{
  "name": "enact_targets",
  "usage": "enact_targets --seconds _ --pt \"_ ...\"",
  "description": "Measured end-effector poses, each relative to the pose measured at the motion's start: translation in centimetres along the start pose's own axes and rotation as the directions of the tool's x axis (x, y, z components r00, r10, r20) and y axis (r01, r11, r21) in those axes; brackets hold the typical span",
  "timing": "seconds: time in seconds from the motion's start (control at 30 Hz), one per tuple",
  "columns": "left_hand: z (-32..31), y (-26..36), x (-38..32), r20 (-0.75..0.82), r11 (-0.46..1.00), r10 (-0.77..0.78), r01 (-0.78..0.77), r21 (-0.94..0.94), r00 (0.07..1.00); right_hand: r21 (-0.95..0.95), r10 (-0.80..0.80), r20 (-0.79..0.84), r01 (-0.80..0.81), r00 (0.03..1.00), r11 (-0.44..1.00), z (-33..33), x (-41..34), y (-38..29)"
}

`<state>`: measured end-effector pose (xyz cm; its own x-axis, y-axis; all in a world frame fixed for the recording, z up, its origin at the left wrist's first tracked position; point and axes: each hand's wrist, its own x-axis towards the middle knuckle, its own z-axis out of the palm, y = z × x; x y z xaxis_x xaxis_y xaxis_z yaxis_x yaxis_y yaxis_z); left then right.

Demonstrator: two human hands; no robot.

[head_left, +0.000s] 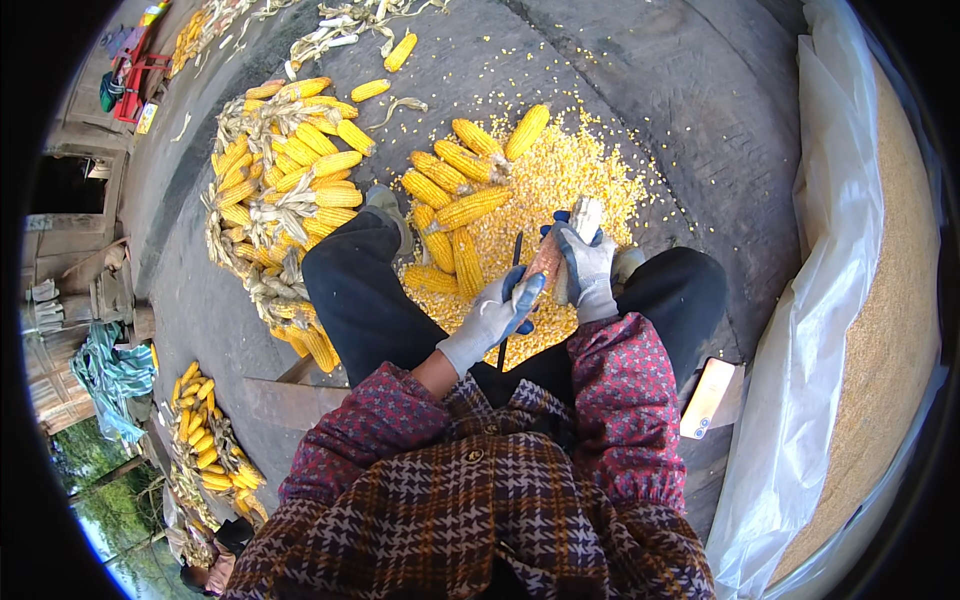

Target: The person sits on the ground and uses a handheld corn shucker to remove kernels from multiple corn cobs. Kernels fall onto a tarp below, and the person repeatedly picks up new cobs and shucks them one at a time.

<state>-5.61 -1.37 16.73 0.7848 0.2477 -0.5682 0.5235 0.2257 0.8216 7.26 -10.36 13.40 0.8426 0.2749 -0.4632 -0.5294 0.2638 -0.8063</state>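
Note:
My left hand [495,307], in a white glove with blue palm, grips a reddish, partly shelled ear of corn [545,259]. My gloved right hand [589,259] is closed around a pale bare corncob [586,216], pressed beside the reddish ear. A thin dark rod [517,249] stands between my legs, partly hidden by my left hand. Beneath both hands spreads a heap of loose corn kernels [574,169]. Several whole yellow ears of corn [472,206] lie on the heap's left side.
A large pile of ears with husks [289,172] lies beyond my left knee. More ears [202,435] are at lower left. A smartphone [709,397] rests by my right knee. Plastic sheeting [817,300] edges a mass of grain [892,300] at right. Another person [217,570] is at lower left.

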Motion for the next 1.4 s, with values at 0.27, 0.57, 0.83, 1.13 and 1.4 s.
enact_targets --seconds 0.27,0.57,0.83,1.13,1.4 --pt "-0.3 -3.0 2.6 -0.193 0.956 0.046 0.012 0.292 0.980 -0.080 -0.045 -0.053 0.041 0.998 0.996 0.0 -0.1 0.6" --pt "1.1 0.6 0.4 -0.045 0.885 0.143 -0.107 0.453 0.989 -0.106 -0.056 -0.137 0.042 0.989 0.993 -1.1 0.6 0.9" --pt "1.2 1.3 -0.3 -0.126 0.562 0.343 -0.096 0.821 0.931 0.127 0.096 0.173 -0.119 0.980 0.985 -0.4 0.0 -0.3" --pt "0.2 0.8 1.6 -0.233 0.988 -0.134 0.112 -0.105 0.963 0.212 0.031 0.170 -0.067 0.985 0.975 0.1 -1.0 -1.7" --pt "1.4 2.1 1.8 -0.088 0.949 0.147 -0.116 0.293 0.985 0.092 0.005 0.100 -0.014 0.995 0.996 -0.7 -0.1 -0.3"
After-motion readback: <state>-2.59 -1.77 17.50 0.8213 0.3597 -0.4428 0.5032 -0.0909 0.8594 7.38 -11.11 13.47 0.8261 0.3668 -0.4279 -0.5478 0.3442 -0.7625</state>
